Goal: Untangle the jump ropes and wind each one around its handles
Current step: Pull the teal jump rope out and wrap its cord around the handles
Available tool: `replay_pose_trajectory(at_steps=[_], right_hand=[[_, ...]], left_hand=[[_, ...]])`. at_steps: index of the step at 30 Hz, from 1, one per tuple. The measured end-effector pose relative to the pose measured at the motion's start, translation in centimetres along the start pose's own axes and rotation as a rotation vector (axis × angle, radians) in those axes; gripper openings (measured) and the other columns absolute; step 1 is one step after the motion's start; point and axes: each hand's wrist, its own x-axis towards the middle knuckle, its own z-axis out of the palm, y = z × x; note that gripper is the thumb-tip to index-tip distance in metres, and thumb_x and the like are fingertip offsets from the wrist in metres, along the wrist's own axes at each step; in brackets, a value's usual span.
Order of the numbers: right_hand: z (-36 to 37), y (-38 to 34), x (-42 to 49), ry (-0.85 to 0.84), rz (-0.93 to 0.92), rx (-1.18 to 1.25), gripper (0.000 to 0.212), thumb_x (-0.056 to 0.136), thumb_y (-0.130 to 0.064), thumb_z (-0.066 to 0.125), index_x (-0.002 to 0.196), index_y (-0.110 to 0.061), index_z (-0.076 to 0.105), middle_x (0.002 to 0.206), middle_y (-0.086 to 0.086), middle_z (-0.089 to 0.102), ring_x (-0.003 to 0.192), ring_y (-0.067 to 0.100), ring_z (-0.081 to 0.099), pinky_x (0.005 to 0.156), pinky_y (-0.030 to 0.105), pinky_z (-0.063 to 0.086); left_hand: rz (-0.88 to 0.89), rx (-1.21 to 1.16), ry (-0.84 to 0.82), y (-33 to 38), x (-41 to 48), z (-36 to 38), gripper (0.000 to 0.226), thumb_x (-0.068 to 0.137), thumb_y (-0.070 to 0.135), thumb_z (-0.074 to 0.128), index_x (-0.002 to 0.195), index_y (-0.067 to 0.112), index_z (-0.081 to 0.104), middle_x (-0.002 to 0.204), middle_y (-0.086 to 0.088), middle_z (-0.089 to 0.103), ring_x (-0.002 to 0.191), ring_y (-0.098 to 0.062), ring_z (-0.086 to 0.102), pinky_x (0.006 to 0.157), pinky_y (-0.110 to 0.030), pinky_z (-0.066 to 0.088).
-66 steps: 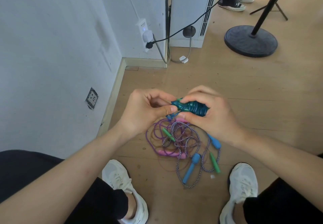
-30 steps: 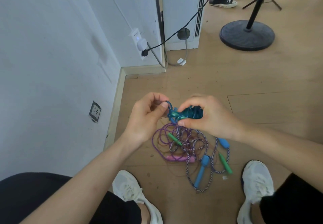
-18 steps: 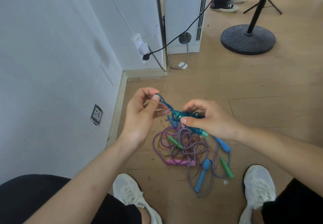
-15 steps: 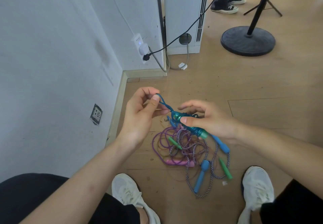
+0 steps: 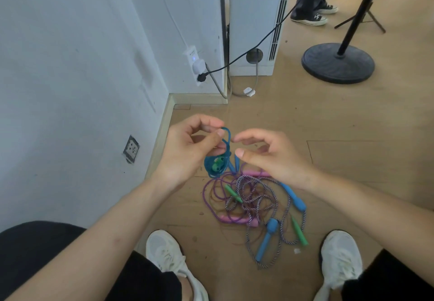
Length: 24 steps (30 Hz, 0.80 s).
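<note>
Finishing the teal rope: bundle (image 5: 215, 165), wound round green handles, hangs from a loop pinched by the left hand (image 5: 185, 152). Right hand (image 5: 274, 159) is relaxed and empty, just beside the loop. The tangle (image 5: 252, 197) lies on the floor (image 5: 328, 124), near the wall edge. Next, likely: secure loop, set bundle aside.

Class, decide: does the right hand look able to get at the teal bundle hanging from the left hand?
Probably yes: the right hand is open and holds nothing, close beside the teal bundle, with nothing between them.
</note>
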Motion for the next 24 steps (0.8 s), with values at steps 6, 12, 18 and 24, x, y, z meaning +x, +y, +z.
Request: replay_pose_trajectory(at_steps=[6,12,18,24], right_hand=[[0.6,-0.8,1.0,0.062,-0.087,0.059,0.009,0.083,-0.019,0.078,0.084,-0.027,0.074,0.078,-0.003,0.072,0.064,0.003,0.057,0.062,0.023,0.045],[-0.2,-1.6,2.4,0.015,-0.087,0.107,0.008,0.088,-0.011,0.072,0.086,-0.019,0.073,0.085,0.008,0.075,0.075,0.015,0.065,0.073,0.028,0.053],[0.4,-4.0,3.8,-0.045,-0.077,0.181,0.006,0.091,-0.005,0.066,0.091,-0.009,0.07,0.083,0.008,0.074,0.065,0.008,0.065,0.059,0.022,0.051],[1.1,-8.5,5.4,-0.037,-0.159,0.232,0.004,0.089,-0.003,0.069,0.091,-0.004,0.071,0.076,0.007,0.073,0.057,0.01,0.06,0.056,0.025,0.05]], left_hand=[[0.062,0.013,-0.042,0.0,0.1,0.0,0.015,0.083,0.001,0.074,0.095,0.008,0.069,0.08,-0.008,0.073,0.073,-0.016,0.07,0.07,-0.027,0.06],[0.061,-0.04,-0.056,0.7,0.0,0.0,0.01,0.094,-0.007,0.056,0.098,0.002,0.055,0.075,0.002,0.06,0.083,-0.023,0.069,0.082,-0.036,0.061],[0.058,0.003,-0.042,2.4,-0.6,-1.3,0.018,0.097,-0.005,0.053,0.11,0.007,0.058,0.084,-0.005,0.06,0.079,-0.016,0.066,0.08,-0.034,0.058],[0.066,0.11,-0.003,6.8,-1.7,-3.6,0.035,0.087,-0.012,0.063,0.114,0.012,0.065,0.08,0.012,0.067,0.077,-0.013,0.065,0.075,-0.025,0.054]])
